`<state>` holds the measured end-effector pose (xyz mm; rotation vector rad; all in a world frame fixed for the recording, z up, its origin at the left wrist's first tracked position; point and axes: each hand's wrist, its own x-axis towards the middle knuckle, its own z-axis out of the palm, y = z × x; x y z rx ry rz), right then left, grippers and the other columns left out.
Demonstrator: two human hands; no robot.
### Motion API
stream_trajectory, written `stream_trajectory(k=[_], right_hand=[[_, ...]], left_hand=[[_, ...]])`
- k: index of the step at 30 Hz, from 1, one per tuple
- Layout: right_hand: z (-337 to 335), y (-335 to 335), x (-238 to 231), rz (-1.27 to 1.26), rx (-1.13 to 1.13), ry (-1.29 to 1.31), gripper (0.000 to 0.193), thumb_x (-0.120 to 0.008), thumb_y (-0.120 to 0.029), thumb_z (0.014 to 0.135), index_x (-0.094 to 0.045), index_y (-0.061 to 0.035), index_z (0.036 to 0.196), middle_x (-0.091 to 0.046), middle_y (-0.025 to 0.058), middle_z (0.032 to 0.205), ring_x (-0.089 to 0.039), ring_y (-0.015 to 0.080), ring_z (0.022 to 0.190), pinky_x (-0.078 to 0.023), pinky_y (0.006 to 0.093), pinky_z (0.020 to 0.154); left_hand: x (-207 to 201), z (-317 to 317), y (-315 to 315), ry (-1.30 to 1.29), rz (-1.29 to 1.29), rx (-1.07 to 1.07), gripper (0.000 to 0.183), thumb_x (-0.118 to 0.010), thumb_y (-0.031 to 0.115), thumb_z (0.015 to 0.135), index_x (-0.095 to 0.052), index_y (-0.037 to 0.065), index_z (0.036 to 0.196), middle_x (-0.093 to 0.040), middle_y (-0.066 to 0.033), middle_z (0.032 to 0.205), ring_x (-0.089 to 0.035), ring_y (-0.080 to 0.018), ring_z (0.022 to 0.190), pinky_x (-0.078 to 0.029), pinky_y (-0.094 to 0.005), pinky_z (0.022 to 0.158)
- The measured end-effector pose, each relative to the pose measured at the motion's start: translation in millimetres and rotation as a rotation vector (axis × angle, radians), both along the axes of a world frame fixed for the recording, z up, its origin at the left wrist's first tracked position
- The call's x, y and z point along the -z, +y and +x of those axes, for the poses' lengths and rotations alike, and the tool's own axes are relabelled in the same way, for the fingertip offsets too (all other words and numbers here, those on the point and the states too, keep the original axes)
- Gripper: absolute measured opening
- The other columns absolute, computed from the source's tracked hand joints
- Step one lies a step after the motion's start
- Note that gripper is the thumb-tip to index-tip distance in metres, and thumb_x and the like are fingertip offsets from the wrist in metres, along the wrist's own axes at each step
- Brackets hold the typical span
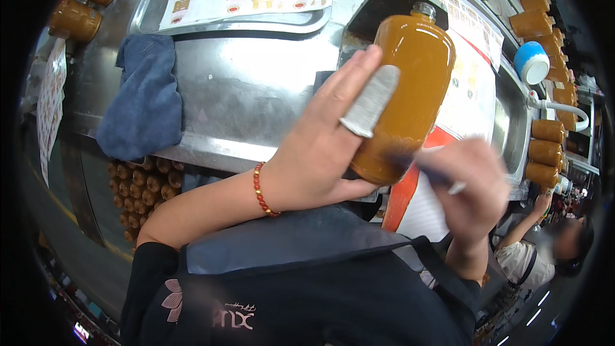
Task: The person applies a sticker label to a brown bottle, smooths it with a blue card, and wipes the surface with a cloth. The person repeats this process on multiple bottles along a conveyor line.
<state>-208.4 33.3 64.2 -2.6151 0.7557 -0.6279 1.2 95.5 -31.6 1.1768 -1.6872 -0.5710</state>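
Note:
A large, glossy amber-brown bottle [418,70] with flattened sides and a short clear neck is tilted, neck end away from me. My left hand [333,128] grips its left side, fingers stretched along the surface and thumb by the lower end. A pale grey sleeve [373,102] covers one of its fingers. At the bottle's lower right, my right hand [471,186] is smeared by motion, its fingers curled around something dark blue that I cannot make out. The dark thing reaches onto the bottle's lower part.
A blue cloth [144,96] hangs over the metal bench edge [243,70]. Behind it lies a metal tray [256,29] with printed sheets. Brown bottles stand far left and along the right [546,131]; several lie stacked below the bench [144,186]. A person [541,253] works at right.

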Motion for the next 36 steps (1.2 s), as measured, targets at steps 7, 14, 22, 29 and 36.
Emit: stream_trajectory(k=[7, 14, 22, 29, 36], right_hand=[[-9.6, -6.2, -0.2, -0.013, -0.016, 0.020, 0.033, -0.076, -0.006, 0.073, -0.080, -0.0051, 0.105, -0.069, 0.0073, 0.087, -0.069, 0.0209, 0.078, -0.055, 0.0309, 0.065], [0.9, 12.3, 1.9, -0.358, -0.122, 0.077, 0.028, -0.074, -0.012, 0.075, -0.080, -0.0058, 0.101, -0.072, 0.0045, 0.095, -0.067, 0.0171, 0.079, -0.056, 0.0286, 0.068], [5.6, 10.2, -2.5, -0.364, -0.144, 0.126, 0.033, -0.074, -0.010, 0.071, -0.080, -0.0041, 0.103, -0.070, 0.0044, 0.093, -0.067, 0.0159, 0.077, -0.053, 0.0266, 0.067], [-1.9, 5.8, -1.3, -0.336, -0.126, 0.089, 0.036, -0.074, -0.008, 0.069, -0.080, -0.0047, 0.105, -0.072, 0.0058, 0.093, -0.068, 0.0181, 0.077, -0.055, 0.0284, 0.068], [-13.7, 18.2, 4.5, -0.258, -0.085, 0.058, 0.034, -0.073, -0.009, 0.073, -0.080, -0.0059, 0.105, -0.073, 0.0061, 0.095, -0.070, 0.0198, 0.081, -0.059, 0.0301, 0.071]], left_hand=[[1.1, -1.5, -4.7, -0.038, -0.053, 0.037, 0.078, -0.084, 0.021, 0.078, -0.052, -0.008, 0.142, -0.020, -0.0277, 0.166, -0.028, -0.0464, 0.152, -0.035, -0.0472, 0.121], [-0.4, 1.1, -1.0, 0.011, -0.010, 0.036, 0.083, -0.086, 0.022, 0.078, -0.047, -0.011, 0.144, -0.021, -0.0303, 0.165, -0.033, -0.0449, 0.150, -0.038, -0.0435, 0.120], [0.8, 1.4, -1.2, -0.015, -0.026, 0.018, 0.084, -0.087, 0.023, 0.076, -0.048, -0.009, 0.144, -0.022, -0.0301, 0.165, -0.036, -0.0443, 0.149, -0.040, -0.0432, 0.118], [-1.2, 3.5, -0.1, -0.016, 0.031, 0.019, 0.080, -0.087, 0.026, 0.077, -0.052, -0.007, 0.141, -0.021, -0.0296, 0.165, -0.042, -0.0425, 0.146, -0.044, -0.0420, 0.114], [5.3, 5.8, -2.1, -0.017, 0.061, 0.040, 0.066, -0.088, 0.030, 0.077, -0.065, -0.001, 0.130, -0.019, -0.0295, 0.166, -0.044, -0.0402, 0.145, -0.047, -0.0418, 0.111]])
